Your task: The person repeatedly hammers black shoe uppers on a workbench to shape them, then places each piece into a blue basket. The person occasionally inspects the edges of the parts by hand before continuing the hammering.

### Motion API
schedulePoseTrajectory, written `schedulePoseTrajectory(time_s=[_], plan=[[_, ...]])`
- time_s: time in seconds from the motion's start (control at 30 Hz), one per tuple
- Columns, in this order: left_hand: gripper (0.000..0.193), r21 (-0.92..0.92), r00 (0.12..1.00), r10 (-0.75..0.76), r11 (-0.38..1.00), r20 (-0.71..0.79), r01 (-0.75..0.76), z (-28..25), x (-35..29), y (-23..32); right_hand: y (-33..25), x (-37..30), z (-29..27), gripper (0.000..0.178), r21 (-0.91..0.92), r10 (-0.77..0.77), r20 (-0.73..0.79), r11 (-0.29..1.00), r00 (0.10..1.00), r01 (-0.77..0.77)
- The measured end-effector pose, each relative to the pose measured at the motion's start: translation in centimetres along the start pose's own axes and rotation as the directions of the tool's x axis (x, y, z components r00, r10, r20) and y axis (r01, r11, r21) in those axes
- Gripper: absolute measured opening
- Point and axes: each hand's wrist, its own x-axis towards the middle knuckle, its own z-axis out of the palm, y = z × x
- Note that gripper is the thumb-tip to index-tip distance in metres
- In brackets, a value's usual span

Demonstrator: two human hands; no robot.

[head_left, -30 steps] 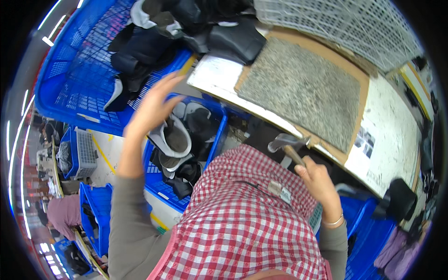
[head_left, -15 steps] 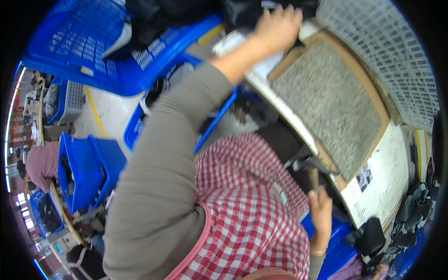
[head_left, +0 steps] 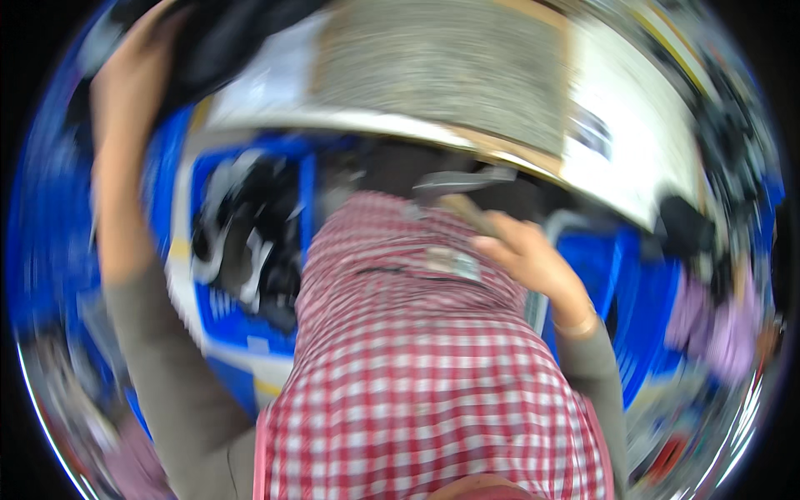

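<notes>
My right hand (head_left: 531,257) is closed around the wooden handle of a tool (head_left: 467,212) in front of the checked apron. Its long, curved grey metal head (head_left: 462,180) points toward the table edge. My left arm stretches far out to the upper left, where my left hand (head_left: 133,83) is against dark black material (head_left: 229,46). Motion blur smears that hand and its fingers are partly out of the picture, so whether it grips the material cannot be told. A grey, rough-faced board with a brown border (head_left: 442,62) lies on the white table ahead of me.
A blue basket (head_left: 200,321) with black and grey pieces stands below the table at left. More blue containers (head_left: 646,308) are at right. A black piece (head_left: 685,225) hangs by the table's right corner (head_left: 646,218). A person in a mauve top (head_left: 725,325) is beyond.
My view has swung left, so the table and board appear turned. My left hand has moved from beside the board to the far left. The tool stays in my right hand.
</notes>
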Motion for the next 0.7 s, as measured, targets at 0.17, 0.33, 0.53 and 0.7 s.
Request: schedulePoseTrajectory(time_s=[0.17, 0.33, 0.53, 0.7], plan=[[0.027, -0.120, 0.821, 0.335, 0.894, -0.462, -0.433, -0.6, 3.6, 8.5, 2.6, -2.9, 2.2, 0.047, 0.029, -0.225, -0.091, 0.973, 0.970, 0.228], [0.070, -0.349, 0.714, 0.574, 0.625, -0.401, -0.698, 5.0, 0.2, 22.3, 4.2, -5.3, 4.3, 0.042, 0.061, -0.158, -0.177, 0.983, 0.971, 0.171], [0.055, -0.420, 0.684, 0.714, 0.580, -0.151, -0.698, 10.7, -2.3, 28.1, 6.1, -6.0, 2.0, 0.040, 0.045, -0.034, -0.380, 0.997, 0.924, 0.055], [0.037, -0.599, 0.661, 0.748, 0.505, -0.055, -0.621, 11.6, 1.3, 27.3, 3.3, -3.6, -4.8, 0.036, -0.017, 0.083, -0.494, 0.994, 0.866, -0.105]])
